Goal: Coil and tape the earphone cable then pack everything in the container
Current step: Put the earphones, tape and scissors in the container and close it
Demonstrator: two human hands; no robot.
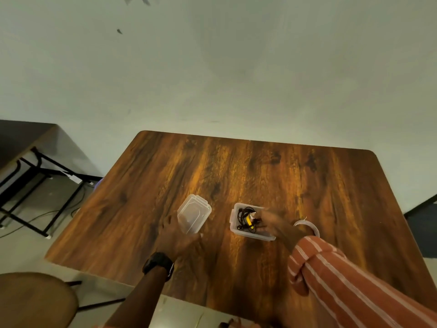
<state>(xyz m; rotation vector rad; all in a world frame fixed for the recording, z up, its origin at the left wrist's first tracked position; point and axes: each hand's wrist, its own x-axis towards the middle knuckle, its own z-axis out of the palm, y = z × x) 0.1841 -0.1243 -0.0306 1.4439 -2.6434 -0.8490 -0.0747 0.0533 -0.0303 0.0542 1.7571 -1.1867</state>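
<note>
Now my right hand reaches blurred over the clear container, which holds the coiled black earphone cable and a yellow piece; whether those fingers grip anything I cannot tell. Left of the container, my left hand holds its lid. The tape roll lies just right of the container.

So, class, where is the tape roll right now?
In the head view, the tape roll lies on the table, right of the container, partly hidden behind the right hand and its striped sleeve.
</note>
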